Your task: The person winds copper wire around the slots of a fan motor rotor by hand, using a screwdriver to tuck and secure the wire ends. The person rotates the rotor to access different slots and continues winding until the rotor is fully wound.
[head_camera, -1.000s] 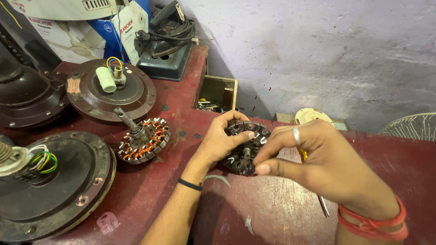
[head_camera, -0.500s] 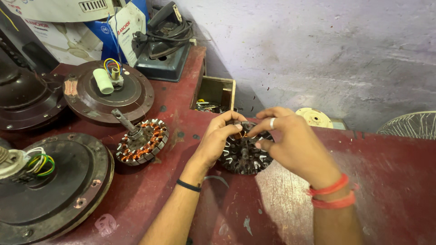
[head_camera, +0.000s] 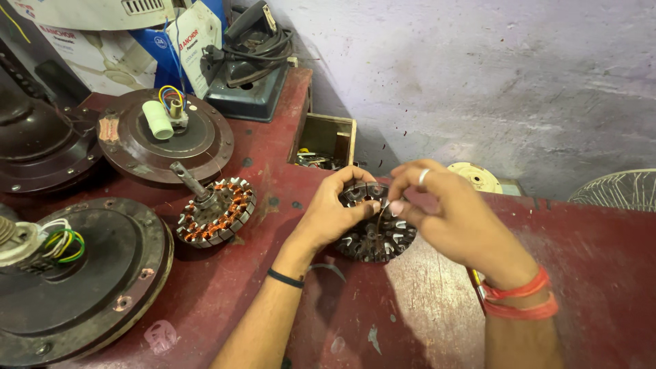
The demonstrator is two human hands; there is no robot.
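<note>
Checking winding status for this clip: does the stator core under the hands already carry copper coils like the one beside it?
No, the stator core under both hands shows bare dark slots, while the stator with a shaft to its left carries copper windings.

the dark stator core [head_camera: 376, 236] looks like dull slotted metal, the wound stator [head_camera: 215, 210] shows glossy copper wire, and the red painted table [head_camera: 424, 307] is worn and scuffed.

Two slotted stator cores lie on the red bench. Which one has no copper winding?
The dark stator core held between the left hand and right hand: its slots look bare. The other stator, left of it, carries orange copper coils and a shaft.
</note>
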